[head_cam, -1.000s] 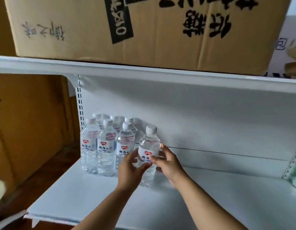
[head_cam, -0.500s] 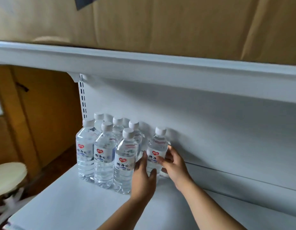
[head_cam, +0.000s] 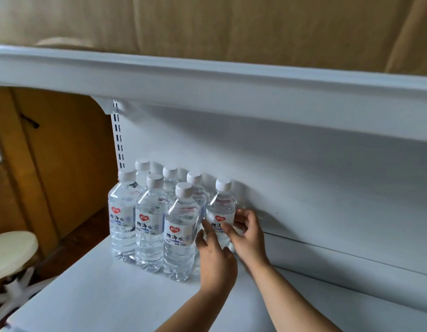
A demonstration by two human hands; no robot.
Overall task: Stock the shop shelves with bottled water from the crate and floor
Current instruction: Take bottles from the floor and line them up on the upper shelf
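Your right hand (head_cam: 246, 236) grips the bottle (head_cam: 221, 207) from its 3 o'clock side, with the fingers curled behind and the thumb laid across the front of the label. Your left hand (head_cam: 215, 256) shows its back to you. Its fingers reach up along the bottle's 9 o'clock side, touching it, but you cannot tell whether they wrap around it. The bottle stands upright at 12 o'clock from your hands, close to the white back panel (head_cam: 303, 176); your hands hide its base.

Just beside it, at its 9 o'clock, six other bottles (head_cam: 151, 219) stand in two rows of three on the white shelf (head_cam: 112, 295). Your bottle sits at the right-hand end of the rear row. A slotted upright (head_cam: 119, 140) runs up the panel at 11 o'clock from the group.

The upper shelf (head_cam: 207, 77) crosses the view at 12 o'clock and carries a cardboard box (head_cam: 207, 27). At 8 o'clock, off the shelf's edge, is a pale round stool (head_cam: 11, 245), with brown wooden panelling (head_cam: 64, 152) behind it at 9 o'clock.
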